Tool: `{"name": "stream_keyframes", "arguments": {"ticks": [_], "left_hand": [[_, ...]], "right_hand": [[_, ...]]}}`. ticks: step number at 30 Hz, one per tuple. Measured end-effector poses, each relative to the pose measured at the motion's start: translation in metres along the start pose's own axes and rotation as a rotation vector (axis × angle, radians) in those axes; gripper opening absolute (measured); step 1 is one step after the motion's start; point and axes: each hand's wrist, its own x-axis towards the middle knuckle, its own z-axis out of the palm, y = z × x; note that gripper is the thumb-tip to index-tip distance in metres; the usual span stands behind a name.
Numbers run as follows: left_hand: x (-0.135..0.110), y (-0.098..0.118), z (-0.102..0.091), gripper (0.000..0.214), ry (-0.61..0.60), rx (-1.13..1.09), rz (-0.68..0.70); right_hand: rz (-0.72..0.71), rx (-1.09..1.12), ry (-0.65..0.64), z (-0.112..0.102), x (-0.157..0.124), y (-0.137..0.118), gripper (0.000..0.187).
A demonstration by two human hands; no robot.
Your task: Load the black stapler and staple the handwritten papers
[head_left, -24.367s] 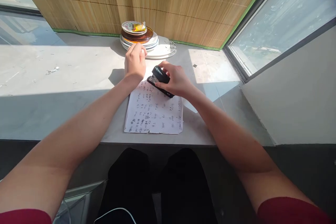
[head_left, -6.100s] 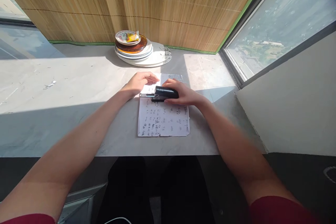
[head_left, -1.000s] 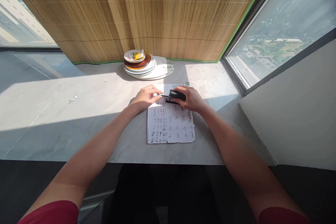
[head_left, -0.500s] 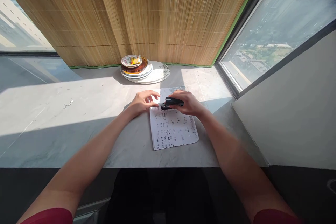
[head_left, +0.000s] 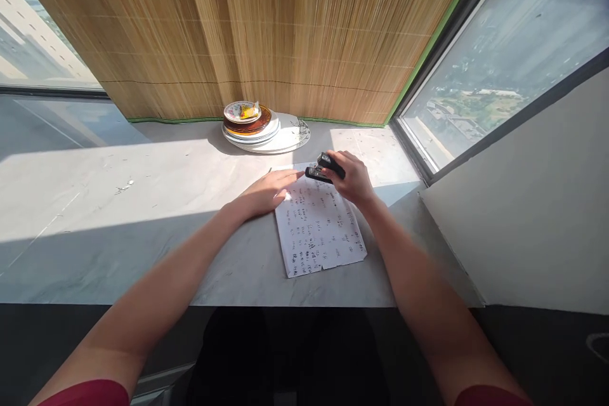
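A black stapler (head_left: 328, 167) is in the grip of my right hand (head_left: 353, 176), with its jaws parted toward the left. It is over the top part of a white sheet of paper (head_left: 328, 228) covered in handwriting. My left hand (head_left: 266, 192) lies flat with its fingers stretched out across the paper's upper left edge. Its fingertips come close to the front end of the stapler. The sheet rests slightly turned on the grey counter (head_left: 228, 260), and its lower edge looks torn. Whether the stapler's base touches the paper I cannot tell.
Behind the hands stands a stack of plates (head_left: 252, 130) on an oval white platter (head_left: 295, 133), with a small yellow packet (head_left: 248, 112) on top. A bamboo blind (head_left: 266, 32) hangs behind it. White scraps (head_left: 126, 186) lie at the left. A wall (head_left: 533, 203) closes off the right.
My right hand has moved the stapler up and right, and its jaws now gape wider. My left hand has gone from bent fingers at the stapler's front to lying flat on the paper.
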Motion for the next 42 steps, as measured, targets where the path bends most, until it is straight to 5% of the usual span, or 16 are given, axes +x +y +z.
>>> {"name": "stream_keyframes", "arguments": {"ticks": [3,8,14,20,29,42], "left_hand": [[-0.001,-0.004,-0.004,0.042,-0.057,0.072,-0.091],[-0.004,-0.001,-0.010,0.019,0.200,0.084,-0.195],[-0.002,0.012,0.008,0.038,0.053,-0.097,-0.042],[-0.002,0.015,0.016,0.061,-0.058,-0.026,0.021],[-0.004,0.017,0.013,0.070,-0.089,-0.057,0.024],[-0.004,0.021,0.010,0.067,-0.095,-0.096,0.003]], "right_hand": [[0.117,-0.140,0.061,-0.008,0.000,0.024,0.027],[0.170,-0.250,-0.035,-0.016,-0.002,0.041,0.028],[0.062,-0.128,-0.241,-0.011,-0.002,0.029,0.034],[-0.035,-0.072,-0.315,-0.005,-0.002,0.008,0.036],[-0.062,-0.040,-0.302,0.001,-0.002,-0.004,0.049],[-0.082,-0.136,-0.307,0.003,-0.003,-0.018,0.043]]}}
